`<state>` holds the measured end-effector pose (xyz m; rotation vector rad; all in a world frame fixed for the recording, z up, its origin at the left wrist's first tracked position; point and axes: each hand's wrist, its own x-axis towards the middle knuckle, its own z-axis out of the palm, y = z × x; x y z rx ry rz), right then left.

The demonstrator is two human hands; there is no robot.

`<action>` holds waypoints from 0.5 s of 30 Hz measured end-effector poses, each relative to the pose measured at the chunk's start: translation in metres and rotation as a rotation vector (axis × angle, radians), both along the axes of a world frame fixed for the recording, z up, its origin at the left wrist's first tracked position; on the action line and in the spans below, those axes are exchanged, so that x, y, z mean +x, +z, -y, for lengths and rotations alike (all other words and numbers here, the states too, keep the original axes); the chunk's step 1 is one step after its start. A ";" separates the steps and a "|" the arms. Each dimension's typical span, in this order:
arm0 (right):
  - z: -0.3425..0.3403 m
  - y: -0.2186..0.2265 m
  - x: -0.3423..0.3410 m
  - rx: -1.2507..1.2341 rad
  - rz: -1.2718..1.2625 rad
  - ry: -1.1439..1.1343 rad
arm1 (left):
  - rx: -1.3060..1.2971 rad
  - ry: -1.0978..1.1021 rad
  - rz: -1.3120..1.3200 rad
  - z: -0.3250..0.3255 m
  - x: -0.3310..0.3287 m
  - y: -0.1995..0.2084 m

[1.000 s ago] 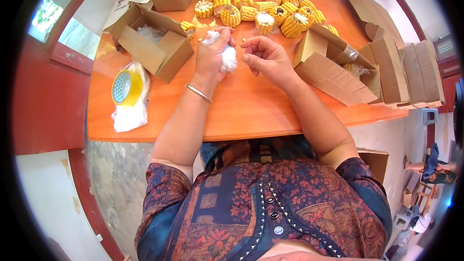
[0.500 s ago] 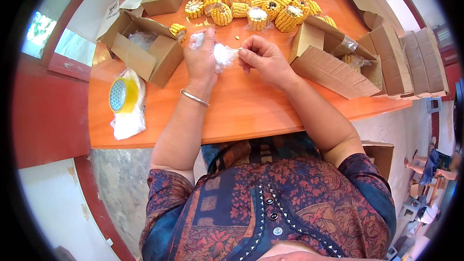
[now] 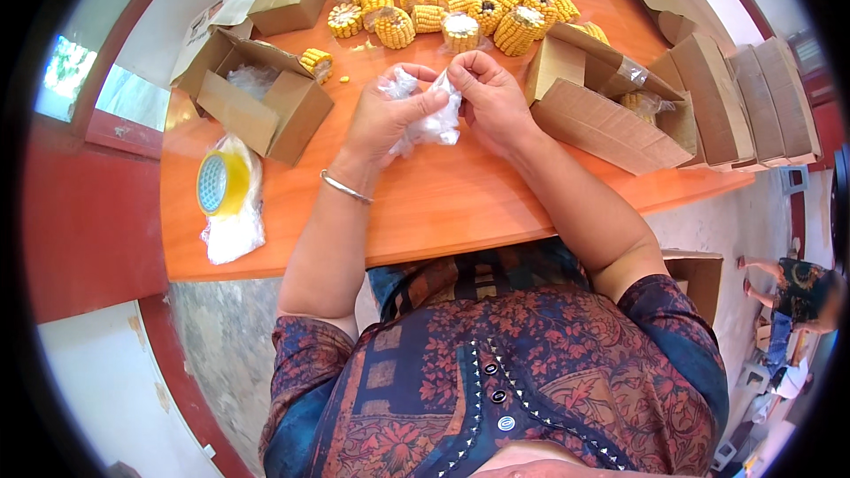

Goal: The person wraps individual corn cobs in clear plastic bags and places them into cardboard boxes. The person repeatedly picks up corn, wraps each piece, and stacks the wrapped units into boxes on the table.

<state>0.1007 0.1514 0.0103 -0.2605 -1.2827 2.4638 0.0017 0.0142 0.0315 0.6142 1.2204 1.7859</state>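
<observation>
Over the middle of the table, a crumpled clear plastic bag (image 3: 436,128) is held up between my two hands. Its lower part bunches in my left hand (image 3: 390,115), whose thumb presses on it from above. My right hand (image 3: 490,97) pinches its upper edge between thumb and fingertips. Just beyond my hands lie several cut pieces of yellow corn cob (image 3: 395,28), some showing a white cut end. One corn piece (image 3: 316,62) rests apart, against the open box on the left, with a loose kernel (image 3: 344,80) near it.
An open cardboard box (image 3: 266,106) with clear plastic inside stands left. Another open box (image 3: 611,128), at right, holds wrapped corn, with more boxes (image 3: 770,106) beside it. A yellow tape roll (image 3: 223,182) lies on white plastic (image 3: 235,237) at the near left. Another person (image 3: 797,301) is far right.
My hands have come closer together. The plastic has gone from stretched sideways between them to gathered upright, with my right hand gripping its top. The view has shifted slightly.
</observation>
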 end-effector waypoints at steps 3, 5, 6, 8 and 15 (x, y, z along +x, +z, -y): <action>-0.002 -0.001 -0.002 0.078 0.019 -0.085 | -0.085 -0.065 -0.043 0.004 -0.004 0.005; -0.002 0.001 -0.003 0.177 0.073 -0.147 | -0.138 -0.101 -0.006 0.005 -0.008 0.004; -0.001 -0.002 -0.005 0.305 0.067 -0.207 | -0.103 -0.106 0.065 0.003 -0.008 0.002; 0.002 -0.007 -0.009 0.562 0.053 -0.326 | -0.034 -0.117 0.209 -0.003 -0.006 -0.001; 0.012 0.000 -0.001 0.983 0.033 -0.459 | -0.044 -0.213 0.120 -0.003 0.015 0.009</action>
